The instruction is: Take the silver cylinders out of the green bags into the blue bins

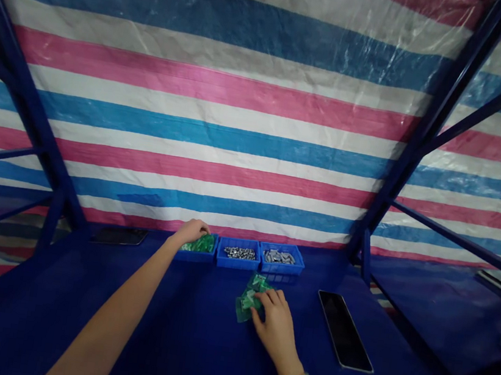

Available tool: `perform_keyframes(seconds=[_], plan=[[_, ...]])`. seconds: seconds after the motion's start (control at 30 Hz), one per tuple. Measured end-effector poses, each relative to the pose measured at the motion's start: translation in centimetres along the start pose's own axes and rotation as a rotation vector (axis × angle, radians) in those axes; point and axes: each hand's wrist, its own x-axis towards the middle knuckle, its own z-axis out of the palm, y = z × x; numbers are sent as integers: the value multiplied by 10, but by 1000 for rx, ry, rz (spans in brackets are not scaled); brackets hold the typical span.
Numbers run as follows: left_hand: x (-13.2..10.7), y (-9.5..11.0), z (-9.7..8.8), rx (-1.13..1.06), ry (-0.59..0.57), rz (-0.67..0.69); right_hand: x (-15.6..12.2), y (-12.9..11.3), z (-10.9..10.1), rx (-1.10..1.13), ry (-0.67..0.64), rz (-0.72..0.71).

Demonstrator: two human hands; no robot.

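Note:
At the back of the table, my left hand reaches over the left blue bin, which holds green plastic packets. Its fingers are curled down at the packets, and the fingertips are too hidden to show what they grip. Closer to me, my right hand has its thumb and fingers closed on the edge of small green plastic packets lying on the table. These packets overlap and have pale printing. A beaded bracelet circles my right wrist.
A middle blue bin and a right blue bin hold small metal parts. A dark phone lies right of my right hand; another dark flat object lies back left. Blue frame posts flank the blue table before a striped sheet.

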Motion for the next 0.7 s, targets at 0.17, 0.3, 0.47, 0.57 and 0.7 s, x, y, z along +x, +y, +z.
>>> perform_keyframes(seconds=[0.17, 0.3, 0.47, 0.57, 0.7], plan=[[0, 8, -7, -81, 48, -4, 9, 3, 14, -153, -63, -33], [-16, 24, -16, -187, 198, -9, 13, 2, 15, -112, 7, -7], [-79, 81, 12, -386, 344, 33, 19, -11, -2, 452, 158, 215], [-127, 122, 46, -874, 181, 65, 22, -25, -15, 762, 81, 332], [-169, 152, 71, -1136, 84, -91, 19, -40, -23, 872, 28, 350]])
